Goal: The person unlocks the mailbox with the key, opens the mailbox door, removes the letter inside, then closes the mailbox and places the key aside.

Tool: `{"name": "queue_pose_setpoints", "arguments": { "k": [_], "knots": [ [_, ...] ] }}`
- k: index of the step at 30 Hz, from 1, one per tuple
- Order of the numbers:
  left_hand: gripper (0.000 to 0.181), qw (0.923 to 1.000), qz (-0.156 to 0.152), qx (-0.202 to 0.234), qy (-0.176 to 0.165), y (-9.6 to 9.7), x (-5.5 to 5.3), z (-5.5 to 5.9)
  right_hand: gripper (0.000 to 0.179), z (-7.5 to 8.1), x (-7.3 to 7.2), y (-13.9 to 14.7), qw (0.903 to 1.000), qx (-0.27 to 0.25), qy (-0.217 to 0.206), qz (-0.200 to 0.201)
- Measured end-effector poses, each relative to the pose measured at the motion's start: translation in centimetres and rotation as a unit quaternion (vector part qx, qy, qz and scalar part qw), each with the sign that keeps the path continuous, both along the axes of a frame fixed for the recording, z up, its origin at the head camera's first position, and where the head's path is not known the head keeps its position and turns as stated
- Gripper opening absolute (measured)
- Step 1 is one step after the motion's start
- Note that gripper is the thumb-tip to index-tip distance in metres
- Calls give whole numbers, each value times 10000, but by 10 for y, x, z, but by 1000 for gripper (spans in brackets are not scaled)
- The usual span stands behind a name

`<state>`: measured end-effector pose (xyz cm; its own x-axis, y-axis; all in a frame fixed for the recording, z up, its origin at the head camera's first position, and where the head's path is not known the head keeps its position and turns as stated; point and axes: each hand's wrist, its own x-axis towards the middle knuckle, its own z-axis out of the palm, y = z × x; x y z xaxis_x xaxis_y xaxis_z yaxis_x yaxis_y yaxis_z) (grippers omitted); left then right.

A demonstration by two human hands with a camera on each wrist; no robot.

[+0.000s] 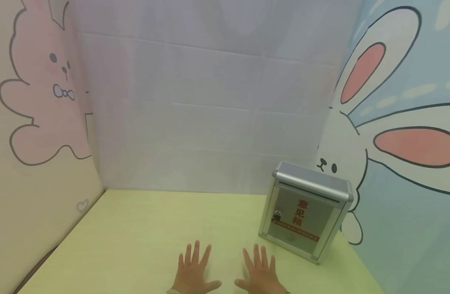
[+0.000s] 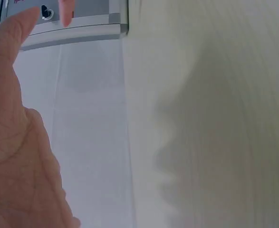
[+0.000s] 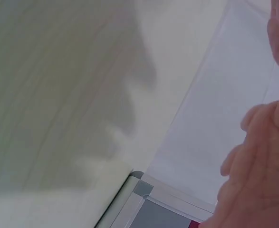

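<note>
Both hands are spread side by side at the lower middle of the head view, palms toward the table and holding nothing. My left hand point(image 1: 191, 272) has its fingers fanned out and its thumb pointing right. My right hand point(image 1: 260, 272) mirrors it, thumb pointing left. A silver-framed suggestion box point(image 1: 302, 212) stands on the table right of the hands, nearer the right one. It has a slot near its top, red Chinese characters on a grey panel and a small lock point(image 1: 277, 215). Each wrist view shows a palm and a corner of the box, apart from the hand.
A pale yellow table point(image 1: 136, 228) runs back to a creased white sheet point(image 1: 210, 122). The left wall point(image 1: 37, 196) bears a pink rabbit drawing. On the right, a blue wall point(image 1: 412, 228) with a white rabbit stands close behind the box.
</note>
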<state>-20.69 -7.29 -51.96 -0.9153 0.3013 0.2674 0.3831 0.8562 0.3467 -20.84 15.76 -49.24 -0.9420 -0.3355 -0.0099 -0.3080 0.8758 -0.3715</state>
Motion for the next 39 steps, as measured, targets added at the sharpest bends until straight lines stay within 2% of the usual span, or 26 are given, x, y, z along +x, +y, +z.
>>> {"name": "queue_pose_setpoints", "arguments": {
  "k": [1, 3, 4, 6, 8, 11, 13, 14, 15, 18, 20, 21, 22, 23, 24, 25, 26, 28, 30, 32, 34, 37, 39],
  "knots": [
    [91, 9992, -184, 200, -305, 0, -1, 2, 80, 0, -1, 1, 10000, 11, -42, 56],
    [89, 9922, -598, 595, -921, 1, -3, 7, 78, 0, -2, 3, 9997, 28, -152, 180],
    [87, 9870, -796, 766, -1172, 1, -4, 11, 78, 0, -3, 4, 9995, 12, -217, 243],
    [84, 9706, -1208, 1177, -1714, 1, -7, 19, 75, 0, -4, 6, 9986, 20, -386, 372],
    [81, 9492, -1487, 1685, -2203, 2, -9, 27, 71, 2, -5, 9, 9969, 60, -612, 488],
    [72, 9050, -1802, 2607, -2839, 8, -16, 40, 65, 13, -6, 17, 9911, -155, -1209, 534],
    [66, 8757, -1934, 3123, -3132, 14, -22, 49, 63, 24, -6, 25, 9852, -373, -1575, 559],
    [64, 8637, -2021, 3305, -3225, 17, -25, 52, 63, 30, -5, 29, 9824, -486, -1707, 577],
    [62, 8549, -2090, 3425, -3288, 19, -28, 55, 64, 36, -5, 33, 9799, -592, -1807, 599],
    [60, 8396, -2206, 3625, -3391, 23, -36, 63, 62, 50, -4, 45, 9795, -763, -1666, 833],
    [58, 8354, -2262, 3717, -3358, 25, -41, 67, 59, 57, -5, 51, 9796, -1117, -1399, 910],
    [57, 8348, -2272, 3740, -3340, 27, -43, 69, 56, 60, -5, 54, 9799, -1390, -1152, 846],
    [57, 8379, -2273, 3717, -3288, 29, -45, 72, 52, 62, -5, 57, 9792, -1731, -796, 694],
    [56, 8409, -2281, 3696, -3229, 32, -48, 74, 47, 64, -5, 60, 9742, -2171, -418, 451],
    [55, 8459, -2287, 3652, -3143, 35, -50, 77, 41, 66, -5, 62, 9652, -2606, 113, 191],
    [54, 8533, -2287, 3576, -3027, 38, -53, 79, 34, 67, -5, 65, 9510, -3012, 692, -114],
    [54, 8609, -2274, 3487, -2925, 41, -55, 81, 28, 69, -6, 67, 9329, -3323, 1304, -489],
    [54, 8767, -2231, 3296, -2703, 48, -60, 85, 19, 73, -8, 73, 8833, -3858, 2418, -1116],
    [55, 8849, -2194, 3229, -2540, 55, -66, 88, 15, 78, -10, 82, 8389, -4098, 3185, -1640],
    [57, 8858, -2140, 3282, -2485, 61, -73, 91, 16, 82, -12, 91, 8044, -4241, 3548, -2175],
    [60, 8836, -2083, 3380, -2481, 66, -80, 93, 18, 86, -14, 100, 7776, -4304, 3653, -2768],
    [64, 8728, -2030, 3567, -2641, 72, -93, 97, 24, 92, -18, 113, 7475, -4462, 3385, -3571],
    [66, 8682, -2014, 3595, -2766, 74, -101, 99, 31, 96, -21, 119, 7274, -4722, 3057, -3931]
  ]
}}
